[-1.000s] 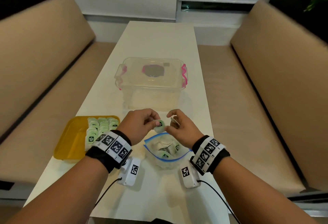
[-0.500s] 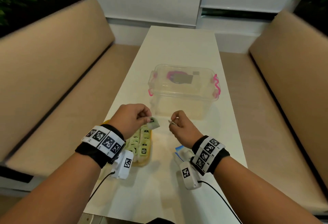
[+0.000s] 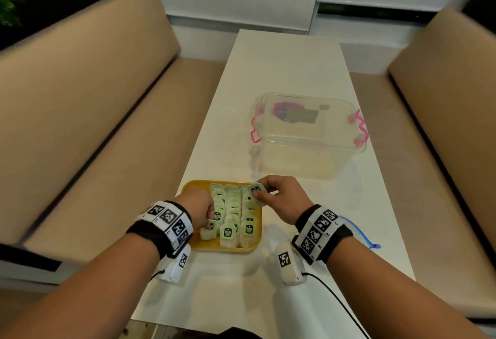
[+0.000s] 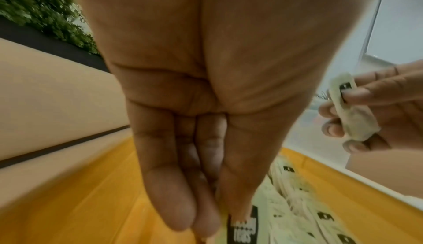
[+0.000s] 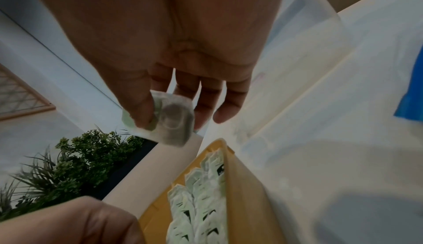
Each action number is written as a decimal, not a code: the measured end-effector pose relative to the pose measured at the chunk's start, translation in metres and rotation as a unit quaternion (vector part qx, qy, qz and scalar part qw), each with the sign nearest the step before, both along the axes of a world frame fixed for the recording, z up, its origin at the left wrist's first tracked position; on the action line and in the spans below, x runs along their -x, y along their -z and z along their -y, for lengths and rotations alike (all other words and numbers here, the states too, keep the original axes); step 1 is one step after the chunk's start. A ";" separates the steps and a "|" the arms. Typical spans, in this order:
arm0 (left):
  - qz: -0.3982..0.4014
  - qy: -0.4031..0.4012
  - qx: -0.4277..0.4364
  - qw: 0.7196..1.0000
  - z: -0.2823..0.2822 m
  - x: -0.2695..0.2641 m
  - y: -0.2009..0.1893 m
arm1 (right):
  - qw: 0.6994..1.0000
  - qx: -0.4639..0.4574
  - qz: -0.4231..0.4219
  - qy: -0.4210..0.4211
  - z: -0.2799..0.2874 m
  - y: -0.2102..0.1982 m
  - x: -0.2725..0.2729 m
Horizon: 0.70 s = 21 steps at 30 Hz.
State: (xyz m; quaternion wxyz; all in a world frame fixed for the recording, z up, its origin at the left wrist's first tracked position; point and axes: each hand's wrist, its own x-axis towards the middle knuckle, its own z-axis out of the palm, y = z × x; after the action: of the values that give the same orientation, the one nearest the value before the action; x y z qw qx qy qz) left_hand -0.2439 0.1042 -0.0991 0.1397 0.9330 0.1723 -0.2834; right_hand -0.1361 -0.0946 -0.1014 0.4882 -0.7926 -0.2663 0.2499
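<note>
The right hand (image 3: 279, 199) pinches a soft, gauzy tea bag (image 3: 257, 194) mid-frame above the glossy yellow tray (image 3: 194, 187). The left hand (image 3: 200, 208), fingers straight, seems to nip a green-tagged sachet (image 3: 210, 227) just lower left.

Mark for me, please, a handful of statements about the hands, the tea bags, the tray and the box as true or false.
1. The right hand pinches a tea bag over the tray's far right corner. True.
2. The tray is blue. False: it is yellow.
3. The clear box stands on the table beyond the tray. True.
4. The left hand rests on the box. False: it is down at the rows of tea bags in the tray.
</note>
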 end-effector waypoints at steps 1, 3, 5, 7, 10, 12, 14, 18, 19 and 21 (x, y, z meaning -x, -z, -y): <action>-0.002 -0.001 -0.001 1.000 0.000 -0.002 0.004 | 1.000 -0.003 -0.011 0.005 -0.002 0.001 0.002; 0.003 0.002 -0.001 1.000 0.000 -0.006 0.010 | 0.999 -0.007 -0.031 0.012 -0.006 0.003 0.005; 0.012 0.005 0.000 1.000 0.001 -0.010 0.015 | 0.999 -0.011 -0.045 0.023 -0.010 0.006 0.008; 0.011 0.007 0.002 1.000 0.002 -0.011 0.017 | 0.998 -0.011 -0.047 0.028 -0.011 0.007 0.009; 0.018 0.018 0.002 1.000 0.000 -0.009 0.012 | 0.999 -0.001 -0.042 0.028 -0.014 0.006 0.013; 0.058 0.022 0.009 0.998 -0.005 -0.007 0.004 | 0.999 0.001 -0.040 0.028 -0.016 0.005 0.016; 0.139 0.003 0.056 0.989 -0.011 -0.006 -0.007 | 0.999 -0.002 -0.043 0.025 -0.020 0.005 0.018; 0.267 -0.033 0.199 0.942 -0.012 -0.006 -0.027 | 0.999 -0.009 -0.042 0.017 -0.029 0.002 0.025; 0.271 -0.023 0.208 0.939 -0.012 -0.006 -0.030 | 0.999 -0.009 -0.042 0.016 -0.031 0.002 0.027; 0.278 0.002 0.194 0.941 -0.010 -0.005 -0.033 | 0.999 -0.001 -0.033 0.012 -0.035 0.003 0.029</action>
State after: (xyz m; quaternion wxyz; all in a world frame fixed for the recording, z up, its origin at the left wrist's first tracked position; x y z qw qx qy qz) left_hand -0.2390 0.1141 -0.0665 0.3596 0.9298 0.0666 -0.0407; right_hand -0.1648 -0.0594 -0.1048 0.5002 -0.7866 -0.2409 0.2704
